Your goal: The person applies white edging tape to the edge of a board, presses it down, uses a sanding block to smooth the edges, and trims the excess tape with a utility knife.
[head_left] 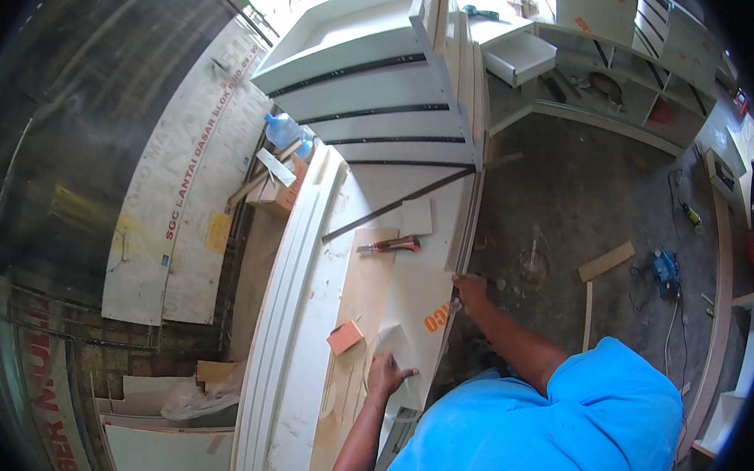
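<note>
A white sheet point(417, 292) with orange print lies along the workbench top, its near part bent up. My left hand point(387, 376) is at the left side of its near end, thumb out over the white surface and the other fingers curled and partly hidden. On the right edge, my right hand point(470, 289) is closed around the sheet's border. Beyond the hands lies a utility knife point(389, 246) with an orange and black handle, its blade pointing left. A salmon-coloured block point(344, 338) rests left of the sheet on a brown board point(355, 310).
A white drawer cabinet point(368, 92) with black rails stands at the bench's far end. A dark metal strip point(399, 203) crosses the bench. On the floor at right are a blue power tool point(665, 273) with a cord and a wood offcut point(606, 261). Stacked panels point(173, 459) stand left.
</note>
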`<state>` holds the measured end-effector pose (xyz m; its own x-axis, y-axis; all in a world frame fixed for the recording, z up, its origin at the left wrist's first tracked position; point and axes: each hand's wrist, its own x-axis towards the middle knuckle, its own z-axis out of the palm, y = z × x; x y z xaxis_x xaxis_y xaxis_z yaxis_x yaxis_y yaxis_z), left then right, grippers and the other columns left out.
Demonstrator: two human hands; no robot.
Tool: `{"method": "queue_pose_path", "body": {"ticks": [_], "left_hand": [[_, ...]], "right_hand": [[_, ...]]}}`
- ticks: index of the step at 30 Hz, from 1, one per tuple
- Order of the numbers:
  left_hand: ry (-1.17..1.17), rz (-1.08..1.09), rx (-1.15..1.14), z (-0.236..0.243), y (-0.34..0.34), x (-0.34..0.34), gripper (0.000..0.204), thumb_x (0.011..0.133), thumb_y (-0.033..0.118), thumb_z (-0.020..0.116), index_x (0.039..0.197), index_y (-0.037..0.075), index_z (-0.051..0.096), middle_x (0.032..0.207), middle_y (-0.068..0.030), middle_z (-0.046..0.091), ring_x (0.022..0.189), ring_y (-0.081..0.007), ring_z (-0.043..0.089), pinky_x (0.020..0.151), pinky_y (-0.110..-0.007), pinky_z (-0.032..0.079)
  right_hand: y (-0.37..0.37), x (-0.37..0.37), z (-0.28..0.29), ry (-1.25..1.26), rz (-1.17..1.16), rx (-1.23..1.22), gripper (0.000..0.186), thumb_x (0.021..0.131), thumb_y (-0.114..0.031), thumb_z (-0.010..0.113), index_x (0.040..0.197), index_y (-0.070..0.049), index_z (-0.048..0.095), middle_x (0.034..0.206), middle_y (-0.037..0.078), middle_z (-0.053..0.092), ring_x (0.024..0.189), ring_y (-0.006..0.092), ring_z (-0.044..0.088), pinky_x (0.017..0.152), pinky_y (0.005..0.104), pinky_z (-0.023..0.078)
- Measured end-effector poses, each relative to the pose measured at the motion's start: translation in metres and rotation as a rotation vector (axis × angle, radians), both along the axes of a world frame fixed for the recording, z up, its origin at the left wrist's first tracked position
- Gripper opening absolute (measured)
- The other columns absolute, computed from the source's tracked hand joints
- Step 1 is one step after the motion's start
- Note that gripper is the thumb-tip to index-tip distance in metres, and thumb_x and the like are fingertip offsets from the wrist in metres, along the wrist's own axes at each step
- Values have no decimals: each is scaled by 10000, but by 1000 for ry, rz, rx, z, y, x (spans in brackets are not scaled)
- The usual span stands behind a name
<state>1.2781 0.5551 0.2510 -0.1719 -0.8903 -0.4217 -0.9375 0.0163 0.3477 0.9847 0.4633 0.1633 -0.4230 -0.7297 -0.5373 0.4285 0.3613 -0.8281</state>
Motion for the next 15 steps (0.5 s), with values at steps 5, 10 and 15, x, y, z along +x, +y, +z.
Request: {"method": "queue_pose_path", "body": {"ticks": [5, 10, 15], "left_hand": [[1, -19, -22, -3, -2, -7, 671, 571, 574, 903, 820, 26, 606, 847, -162, 635, 843, -321, 630, 743, -423, 502], [-27, 5, 25, -6, -1, -3, 673, 577, 594, 893, 808, 26, 618, 857, -165, 647, 832, -332, 639, 749, -429, 506], [-47, -11, 18, -7, -4, -4, 694, 572, 616, 882, 828, 27, 618, 891, -182, 656, 873, -344, 652, 778, -443, 515]], "right_hand": [[1, -6, 5, 228, -3, -11, 217, 829, -142, 753, 933, 48, 745, 766, 87, 706, 685, 178, 662, 612, 366, 510], [-3, -4, -7, 137, -20, 31, 201, 847, -158, 738, 939, 20, 752, 784, 77, 706, 658, 176, 645, 594, 361, 501], [1, -7, -28, -128, 8, 22, 244, 880, -201, 711, 979, 21, 726, 824, 90, 698, 685, 158, 633, 658, 343, 506]]}}
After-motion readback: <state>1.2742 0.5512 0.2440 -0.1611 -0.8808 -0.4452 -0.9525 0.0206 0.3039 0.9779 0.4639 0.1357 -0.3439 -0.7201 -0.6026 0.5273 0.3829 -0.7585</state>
